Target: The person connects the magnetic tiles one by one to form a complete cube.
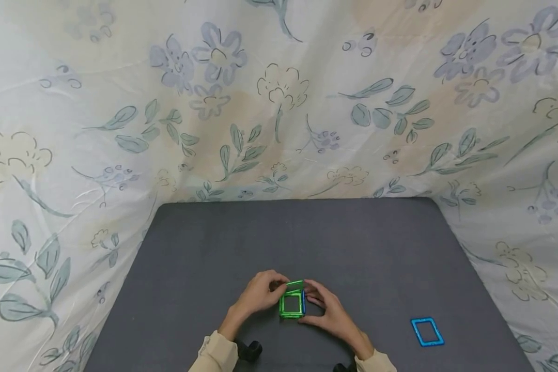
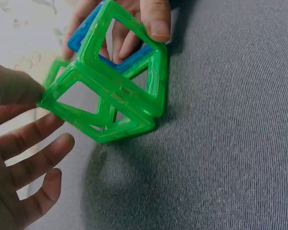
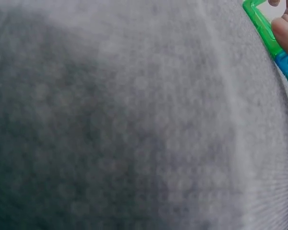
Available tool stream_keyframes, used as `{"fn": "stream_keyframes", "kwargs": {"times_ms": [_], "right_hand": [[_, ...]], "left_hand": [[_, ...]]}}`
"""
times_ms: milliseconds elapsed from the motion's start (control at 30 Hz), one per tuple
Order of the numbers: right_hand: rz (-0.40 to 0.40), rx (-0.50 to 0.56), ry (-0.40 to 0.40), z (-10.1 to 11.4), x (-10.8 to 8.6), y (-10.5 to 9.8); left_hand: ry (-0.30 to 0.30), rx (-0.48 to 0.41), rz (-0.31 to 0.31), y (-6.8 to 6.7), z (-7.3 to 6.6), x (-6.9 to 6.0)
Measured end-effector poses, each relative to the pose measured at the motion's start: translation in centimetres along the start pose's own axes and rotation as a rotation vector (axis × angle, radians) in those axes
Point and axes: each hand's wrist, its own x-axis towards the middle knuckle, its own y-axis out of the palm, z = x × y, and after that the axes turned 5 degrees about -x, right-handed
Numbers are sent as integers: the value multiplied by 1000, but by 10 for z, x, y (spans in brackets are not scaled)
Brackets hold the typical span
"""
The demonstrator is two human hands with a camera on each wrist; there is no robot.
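Note:
Several green magnetic tiles (image 1: pixel 291 315), open square frames, stand joined in a box-like shape near the front middle of the mat. A blue magnetic tile (image 1: pixel 304 304) forms its right side. My left hand (image 1: pixel 260 292) pinches the corner of a green tile (image 2: pixel 63 84) between thumb and index finger, the other fingers spread apart. From the right, my right hand (image 1: pixel 330 312) grips the shape, its thumb on a green frame and its fingers behind the blue tile. The right wrist view catches only a corner of the shape and some fingertips (image 3: pixel 285 36).
A loose blue tile (image 1: pixel 432 343) lies flat on the dark grey mat (image 1: pixel 288 237), well to the right of my hands. Floral cloth (image 1: pixel 279 155) hangs behind the mat and along both sides. Black straps (image 1: pixel 249 351) show near my wrists.

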Motion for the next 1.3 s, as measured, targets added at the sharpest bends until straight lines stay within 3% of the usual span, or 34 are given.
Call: {"fn": "stream_keyframes", "kwargs": {"times_ms": [267,600,1067,1300], "right_hand": [[13,-22,-24,1,0,-1],[17,-6,26,-1,-1,-2],[21,-3,38,-1,1,-2],[14,-94,31,4,-3,-8]], "left_hand": [[35,-61,27,-3,8,-1],[-63,-159,-68,-3,10,-7],[-115,-204,-68,-3,12,-9],[-108,-212,-76,-2,14,-10]]}}
